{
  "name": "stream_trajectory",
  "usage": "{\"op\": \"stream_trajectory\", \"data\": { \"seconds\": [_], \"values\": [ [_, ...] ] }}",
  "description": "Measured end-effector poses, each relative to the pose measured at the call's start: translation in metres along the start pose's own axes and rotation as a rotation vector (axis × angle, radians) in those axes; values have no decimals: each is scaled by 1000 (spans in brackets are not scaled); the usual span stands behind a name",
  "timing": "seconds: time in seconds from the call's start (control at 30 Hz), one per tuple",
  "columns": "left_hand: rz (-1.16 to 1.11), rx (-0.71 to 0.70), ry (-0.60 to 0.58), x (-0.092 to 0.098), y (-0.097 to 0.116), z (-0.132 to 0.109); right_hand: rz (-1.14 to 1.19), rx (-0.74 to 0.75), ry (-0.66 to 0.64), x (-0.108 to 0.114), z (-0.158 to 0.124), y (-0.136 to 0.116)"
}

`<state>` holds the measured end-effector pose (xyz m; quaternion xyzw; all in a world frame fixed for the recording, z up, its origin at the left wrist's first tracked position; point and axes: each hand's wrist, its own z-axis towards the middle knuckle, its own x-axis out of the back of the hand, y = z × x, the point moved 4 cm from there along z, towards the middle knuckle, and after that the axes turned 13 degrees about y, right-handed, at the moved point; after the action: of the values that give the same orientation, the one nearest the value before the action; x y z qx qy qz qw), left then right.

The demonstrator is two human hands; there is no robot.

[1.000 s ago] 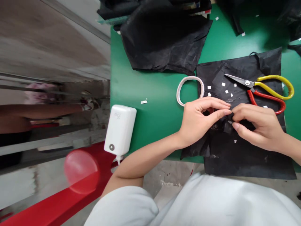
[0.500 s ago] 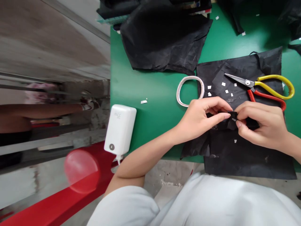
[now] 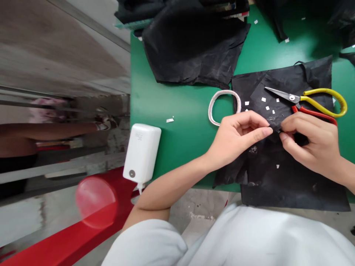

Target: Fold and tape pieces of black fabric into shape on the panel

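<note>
My left hand (image 3: pixel 238 135) and my right hand (image 3: pixel 312 142) meet fingertip to fingertip over a sheet of black fabric (image 3: pixel 285 173) on the green table (image 3: pixel 180 107). Both pinch a small folded black piece (image 3: pixel 276 128) between thumb and fingers. Small white scraps (image 3: pixel 267 108) lie on the fabric just beyond my fingers. Scissors (image 3: pixel 310 101) with a yellow and a red handle rest on the fabric behind my right hand. A loop of white tape (image 3: pixel 212 107) lies by my left hand.
A white glue bottle (image 3: pixel 141 153) lies at the table's near left edge. More black fabric (image 3: pixel 194 44) is piled at the back of the table. A red bar (image 3: pixel 83 225) runs below left, and concrete floor lies to the left.
Both hands have risen slightly toward the scissors while still pinching the small black piece; the right hand now covers more of the red handle.
</note>
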<state>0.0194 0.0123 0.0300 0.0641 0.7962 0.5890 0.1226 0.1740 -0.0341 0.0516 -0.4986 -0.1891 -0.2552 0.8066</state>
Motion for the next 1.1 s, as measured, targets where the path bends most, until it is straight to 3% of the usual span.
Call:
{"op": "stream_trajectory", "data": {
  "seconds": [0.27, 0.63, 0.83, 1.1],
  "values": [
    [-112, 126, -67, -8, -9, -5, -53, 21, 48, 1, 0, -1],
    [-180, 147, -61, -11, -13, -6, -1, -32, 52, -1, -2, -2],
    [-238, 81, -65, -12, -13, -6, 96, -89, 61, -1, -5, 2],
    [-187, 134, -27, -11, -17, -7, 96, -105, 48, -4, -7, 5]
  ]
}}
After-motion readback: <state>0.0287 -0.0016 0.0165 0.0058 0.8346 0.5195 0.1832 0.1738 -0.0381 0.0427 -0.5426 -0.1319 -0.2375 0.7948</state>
